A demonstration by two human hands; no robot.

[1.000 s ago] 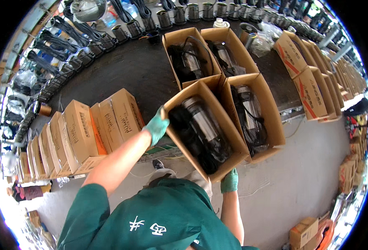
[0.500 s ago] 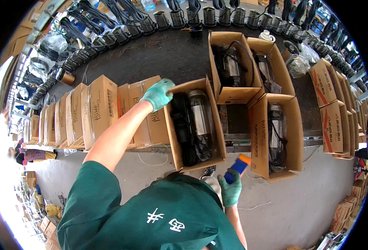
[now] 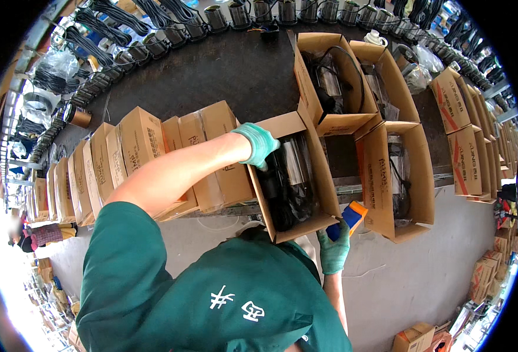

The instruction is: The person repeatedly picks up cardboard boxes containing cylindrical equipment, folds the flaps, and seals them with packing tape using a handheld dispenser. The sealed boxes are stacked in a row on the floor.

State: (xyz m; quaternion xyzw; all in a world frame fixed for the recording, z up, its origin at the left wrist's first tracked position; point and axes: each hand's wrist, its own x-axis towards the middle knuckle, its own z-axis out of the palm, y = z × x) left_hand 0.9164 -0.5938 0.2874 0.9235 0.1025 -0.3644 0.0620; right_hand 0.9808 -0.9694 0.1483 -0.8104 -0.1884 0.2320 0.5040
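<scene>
An open cardboard box [image 3: 323, 190] stands in front of me, tilted, at the near edge of the dark table. Inside lies a metal cylinder pump [image 3: 294, 161] in clear plastic, with black cable beside it. My left hand [image 3: 256, 145], in a green glove, is curled over the box's left wall near its far end, fingertips just inside. A flap [image 3: 283, 124] lies folded across that end. My right hand [image 3: 334, 249], gloved too, grips a blue-and-orange block-shaped object [image 3: 354, 216] by the box's near right corner; I cannot make out its kind.
Closed boxes [image 3: 144, 141] stand in a row on the left. Three open boxes with pumps [image 3: 395, 176] are on the right, and more boxes [image 3: 467, 155] are stacked beyond. Metal cylinders with cable bundles [image 3: 239, 14] line the table's [image 3: 182, 76] far side.
My left hand has slid from the box's far left corner to the right and nearer. The far flap now shows folded over. My right hand has brought the blue-and-orange object up against the box.
</scene>
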